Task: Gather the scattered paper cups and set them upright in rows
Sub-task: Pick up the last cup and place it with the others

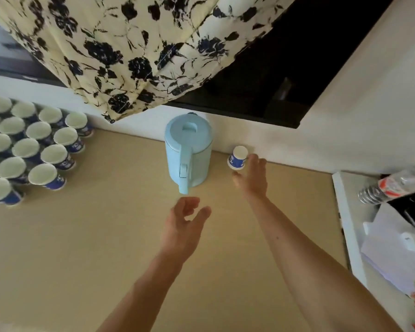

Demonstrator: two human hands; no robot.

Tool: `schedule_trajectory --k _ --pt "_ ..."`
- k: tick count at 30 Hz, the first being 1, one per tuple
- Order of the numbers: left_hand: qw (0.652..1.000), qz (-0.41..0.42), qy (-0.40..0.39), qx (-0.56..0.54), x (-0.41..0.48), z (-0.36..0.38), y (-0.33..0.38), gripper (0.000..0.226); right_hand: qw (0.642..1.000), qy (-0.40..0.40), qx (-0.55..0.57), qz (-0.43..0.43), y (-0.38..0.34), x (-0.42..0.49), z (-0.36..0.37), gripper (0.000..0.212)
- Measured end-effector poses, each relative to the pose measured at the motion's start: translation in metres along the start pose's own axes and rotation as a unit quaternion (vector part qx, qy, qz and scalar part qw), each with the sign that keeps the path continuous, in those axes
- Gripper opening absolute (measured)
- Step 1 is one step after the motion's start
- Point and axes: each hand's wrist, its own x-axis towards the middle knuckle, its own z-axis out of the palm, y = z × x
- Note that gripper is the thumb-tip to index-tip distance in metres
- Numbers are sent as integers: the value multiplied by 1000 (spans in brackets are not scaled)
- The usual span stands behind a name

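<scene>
Right hand (250,178) spread wide, fingers straight, gripping nothing; fingertips right beside a lone paper cup (237,158), contact uncertain. The cup stands mouth down just beyond that hand, by the wall. Left hand (186,221) hovers over the desk (82,248), loosely curled, empty, just short of the blue kettle (188,149). Rows of upright cups (34,149) well left of it.

The paper cups (25,148) are matt white inside with blue printed walls, the tabletop (82,236) is smooth pale wood-look board, the kettle (188,149) smooth light-blue plastic, the curtain (130,56) soft printed cloth, the bottle (391,185) clear ribbed glossy plastic.
</scene>
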Motion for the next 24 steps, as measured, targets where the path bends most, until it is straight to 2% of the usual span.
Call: schedule_trajectory --k 5,10,13,16,21,24 --pt "998 -45 34 1 10 21 -4 33 984 -15 -154 -84 6 83 23 62" --pt "996 -52 64 26 3 32 -12 21 954 -43 -262 -135 16 109 45 81" --pt "995 -49 85 29 -3 29 -12 22 955 -28 -257 -143 20 114 50 68" --pt "994 -43 98 31 -9 25 -11 25 958 -55 -253 -125 28 113 51 49" --pt "993 -49 104 24 -27 18 -10 26 960 -113 -237 -93 46 93 36 43" --pt "993 -60 101 12 -41 12 -12 27 987 -126 -102 2 50 58 15 54"
